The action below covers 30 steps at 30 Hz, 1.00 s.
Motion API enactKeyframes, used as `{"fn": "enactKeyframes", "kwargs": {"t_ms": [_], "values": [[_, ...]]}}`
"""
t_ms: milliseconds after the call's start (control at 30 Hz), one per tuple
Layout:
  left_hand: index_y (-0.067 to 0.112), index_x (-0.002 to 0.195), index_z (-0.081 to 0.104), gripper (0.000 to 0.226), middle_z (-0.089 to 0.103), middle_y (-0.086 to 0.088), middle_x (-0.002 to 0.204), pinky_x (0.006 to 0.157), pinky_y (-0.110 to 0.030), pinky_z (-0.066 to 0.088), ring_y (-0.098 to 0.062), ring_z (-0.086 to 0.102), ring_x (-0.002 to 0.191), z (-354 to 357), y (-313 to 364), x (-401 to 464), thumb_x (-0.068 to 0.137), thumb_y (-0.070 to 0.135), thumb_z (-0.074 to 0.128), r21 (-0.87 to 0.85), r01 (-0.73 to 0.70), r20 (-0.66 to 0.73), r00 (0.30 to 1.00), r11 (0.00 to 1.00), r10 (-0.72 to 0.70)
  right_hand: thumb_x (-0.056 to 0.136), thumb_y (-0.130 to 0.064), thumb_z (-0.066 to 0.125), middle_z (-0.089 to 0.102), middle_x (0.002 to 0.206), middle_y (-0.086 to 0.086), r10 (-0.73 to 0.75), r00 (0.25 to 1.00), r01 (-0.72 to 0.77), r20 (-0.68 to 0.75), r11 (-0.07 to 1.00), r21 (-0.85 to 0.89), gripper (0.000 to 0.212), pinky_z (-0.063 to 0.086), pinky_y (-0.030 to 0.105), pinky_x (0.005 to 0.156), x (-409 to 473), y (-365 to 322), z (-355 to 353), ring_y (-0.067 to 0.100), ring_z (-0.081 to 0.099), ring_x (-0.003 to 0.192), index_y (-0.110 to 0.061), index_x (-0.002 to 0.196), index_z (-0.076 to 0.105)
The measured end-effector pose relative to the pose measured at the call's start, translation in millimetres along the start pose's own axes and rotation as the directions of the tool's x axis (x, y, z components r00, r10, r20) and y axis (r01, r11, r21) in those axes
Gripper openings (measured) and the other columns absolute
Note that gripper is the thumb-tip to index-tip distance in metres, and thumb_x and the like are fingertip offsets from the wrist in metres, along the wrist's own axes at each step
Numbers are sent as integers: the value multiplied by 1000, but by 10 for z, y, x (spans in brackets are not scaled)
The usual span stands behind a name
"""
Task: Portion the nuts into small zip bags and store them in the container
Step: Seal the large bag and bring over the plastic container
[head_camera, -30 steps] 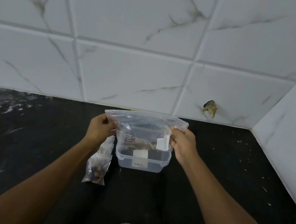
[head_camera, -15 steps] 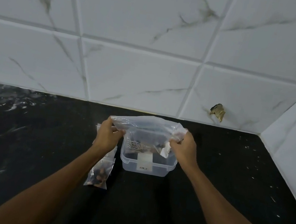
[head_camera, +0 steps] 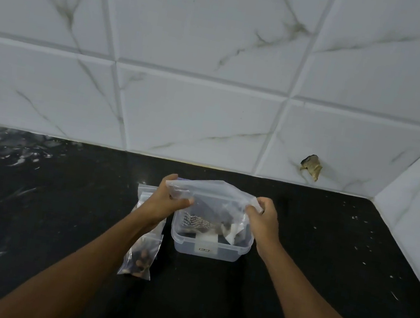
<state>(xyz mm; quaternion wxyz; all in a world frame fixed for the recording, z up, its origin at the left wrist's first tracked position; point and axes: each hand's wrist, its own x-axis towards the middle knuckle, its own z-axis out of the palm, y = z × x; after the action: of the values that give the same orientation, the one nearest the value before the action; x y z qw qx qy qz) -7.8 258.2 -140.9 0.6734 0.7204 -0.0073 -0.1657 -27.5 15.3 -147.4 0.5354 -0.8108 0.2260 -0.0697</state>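
- A clear plastic container (head_camera: 207,246) stands open on the black countertop (head_camera: 43,215), a short way out from the white marble-veined wall tiles (head_camera: 196,118); it serves as the landmark here.
- A large clear zip bag (head_camera: 212,203) hangs directly above the container, its lower part with printed text and a white label dipping inside the container walls.
- The left hand (head_camera: 166,201) pinches the bag's top left corner between thumb and curled fingers, above the container's left rim.
- The right hand (head_camera: 263,216) pinches the bag's top right corner, fingers curled tight, above the container's right rim.
- Just left of the container, a small zip bag of nuts (head_camera: 139,257) lies flat on the countertop, partly under the left forearm; the dark nuts sit at its near end.
- More small clear bags (head_camera: 144,192) lie behind it, left of the container's far corner; their contents cannot be made out.
- A brownish chipped spot (head_camera: 311,166) marks the tiles beyond and right of the container.
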Motion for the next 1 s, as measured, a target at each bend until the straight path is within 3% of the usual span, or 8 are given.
{"fn": "enactKeyframes", "kwargs": {"t_ms": [233,367,433,533,633,767,900,1000], "values": [[12,115,66,25,71,1,102,72,-22,54,-22,69,103,39,24,112,93,23,66,158,-22,-247,967,987,61,94,-19,46,57,90,4,46,998,-41,33,990,-135,11,40,27,58,154,-25,-62,13,49,71,-13,99,52],[13,146,39,67,42,-8,148,100,-37,47,-25,48,130,90,122,172,88,19,72,391,-6,-375,913,920,165,94,-21,50,59,100,4,66,991,-39,113,974,-225,17,44,29,65,230,-91,-148,16,56,81,-20,111,51],[20,151,33,77,32,-7,156,108,-43,40,-26,38,139,69,131,153,86,17,75,652,-134,-301,858,746,417,93,-16,54,57,108,2,-120,989,143,85,919,-367,32,48,31,75,231,-85,-160,20,59,98,-21,124,51],[18,135,57,57,50,-14,145,110,-52,38,-33,45,136,7,22,259,81,13,77,943,-285,99,730,170,676,84,-2,64,61,118,7,-557,823,481,114,575,-662,43,52,39,85,183,-43,-112,28,58,110,-15,125,60],[20,130,61,37,60,-5,137,119,-52,19,-25,48,135,23,37,309,93,22,62,952,-302,231,807,44,544,81,-2,67,65,116,6,-635,734,582,241,407,-704,39,48,39,91,145,-38,-47,27,58,112,-13,117,64],[21,145,43,57,49,0,148,121,-55,-4,-18,41,140,35,124,338,99,54,40,957,-251,221,955,146,199,96,-16,49,60,127,0,-435,837,536,333,523,-663,32,44,36,100,199,-14,-16,20,53,120,-16,127,58],[22,146,41,71,50,0,147,120,-55,-6,-20,40,140,29,214,382,90,65,48,946,-248,248,968,210,29,98,-29,36,59,109,-1,-283,848,522,449,593,-613,29,46,39,91,301,-56,-77,21,56,103,-16,109,60],[20,143,44,77,53,-1,143,120,-56,-3,-22,42,138,32,291,403,83,65,60,941,-280,292,956,188,-39,89,-63,45,54,105,-3,-158,821,519,549,609,-600,49,45,39,87,392,-99,-132,17,52,97,-19,105,57]]}}
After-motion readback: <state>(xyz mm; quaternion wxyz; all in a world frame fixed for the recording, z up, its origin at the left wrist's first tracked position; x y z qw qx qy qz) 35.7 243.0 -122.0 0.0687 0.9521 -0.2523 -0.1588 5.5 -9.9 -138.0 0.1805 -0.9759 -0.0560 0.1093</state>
